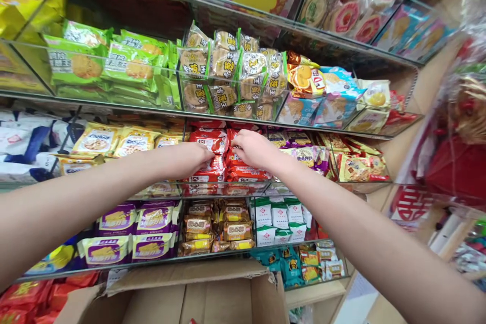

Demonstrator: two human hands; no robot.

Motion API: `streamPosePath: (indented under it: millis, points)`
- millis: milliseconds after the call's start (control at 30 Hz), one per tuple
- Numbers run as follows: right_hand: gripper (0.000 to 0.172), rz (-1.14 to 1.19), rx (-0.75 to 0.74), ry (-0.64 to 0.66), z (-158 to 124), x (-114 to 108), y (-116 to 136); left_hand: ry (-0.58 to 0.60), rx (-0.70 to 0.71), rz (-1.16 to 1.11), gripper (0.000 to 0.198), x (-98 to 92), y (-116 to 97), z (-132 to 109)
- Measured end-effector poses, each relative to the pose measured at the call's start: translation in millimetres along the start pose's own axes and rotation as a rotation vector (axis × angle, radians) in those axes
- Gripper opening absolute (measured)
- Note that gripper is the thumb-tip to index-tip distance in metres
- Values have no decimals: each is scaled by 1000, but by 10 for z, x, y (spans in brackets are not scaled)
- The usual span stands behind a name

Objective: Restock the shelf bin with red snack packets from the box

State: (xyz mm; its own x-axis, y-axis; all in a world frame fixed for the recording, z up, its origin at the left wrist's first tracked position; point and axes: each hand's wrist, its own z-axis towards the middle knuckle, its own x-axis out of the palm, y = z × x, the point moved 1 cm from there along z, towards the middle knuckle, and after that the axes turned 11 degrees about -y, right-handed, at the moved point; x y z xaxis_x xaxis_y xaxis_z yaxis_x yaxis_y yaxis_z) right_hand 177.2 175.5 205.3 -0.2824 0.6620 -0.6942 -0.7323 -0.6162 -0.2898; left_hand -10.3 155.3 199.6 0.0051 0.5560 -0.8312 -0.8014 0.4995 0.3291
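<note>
Both my arms reach into a glass shelf bin filled with red snack packets [212, 140]. My left hand [195, 158] is curled over the left stack of red packets, fingertips pressed down on one. My right hand [255, 150] lies over the right stack [243, 174], fingers bent down and touching the packets. Whether either hand actually grips a packet is hidden by the fingers.
Glass shelves [114, 107] hold green biscuit packs [87, 61], yellow packs [114, 142], brown-and-green packs [231, 73], purple packs [125, 233] and white-green packs [279, 217]. An open cardboard box [190, 293] stands below. Wrapped red goods [455, 162] hang at right.
</note>
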Motion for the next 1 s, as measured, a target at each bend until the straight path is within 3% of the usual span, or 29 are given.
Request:
streamPosePath:
  millis: [133,367,500,633,733,833,1000]
  points:
    - [22,101,7,-10,84,90,61,68,-13,13,30,-79,-57,8]
    - [18,160,54,-33,109,132,-6,43,-52,-75,16,-136,-91,-66]
    - [17,266,100,-56,88,67,30,-43,-99,-81,15,-178,-52,-58]
    - [21,510,219,-94,21,-13,104,-194,-143,-58,22,-364,-10,-121]
    - [29,693,247,24,-20,-28,150,-353,-197,-53,21,-534,-21,-280]
    - [40,665,117,204,3,-22,202,-459,-244,-68,25,-642,-48,-506]
    - [26,462,-74,385,151,4,302,-572,-339,-137,35,-615,-15,-931]
